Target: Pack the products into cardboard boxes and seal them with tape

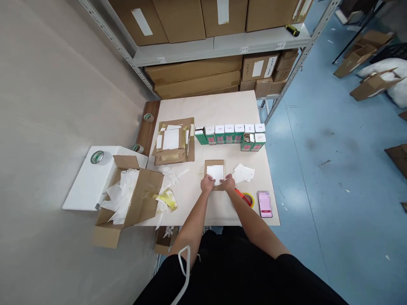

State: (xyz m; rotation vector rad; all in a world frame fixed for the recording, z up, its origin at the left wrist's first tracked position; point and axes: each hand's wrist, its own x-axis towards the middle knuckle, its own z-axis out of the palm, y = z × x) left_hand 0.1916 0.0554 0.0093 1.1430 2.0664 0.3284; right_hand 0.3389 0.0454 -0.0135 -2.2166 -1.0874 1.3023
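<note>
On the table in front of me lies a small flat piece of brown cardboard [208, 162] with a white label [215, 171] on top. My left hand [207, 184] pinches the label's lower left corner, fingers closed. At the lower right corner, my right hand [228, 184] has its fingers bent together at the paper's edge. Loose white slips [244, 173] are spread just right of that hand. Below them rest a red tape cutter [241, 195] and a yellow tape roll [251, 199]. A phone [264, 203] with a pink screen lies farther right.
Green and white boxes [229, 134] line the table's back right. Flattened cardboard [174, 157] is stacked at left. An open carton [143, 190] of white paper scraps stands at the left edge, beside crumpled backing strips. Shelving [203, 47] with brown cartons rises behind.
</note>
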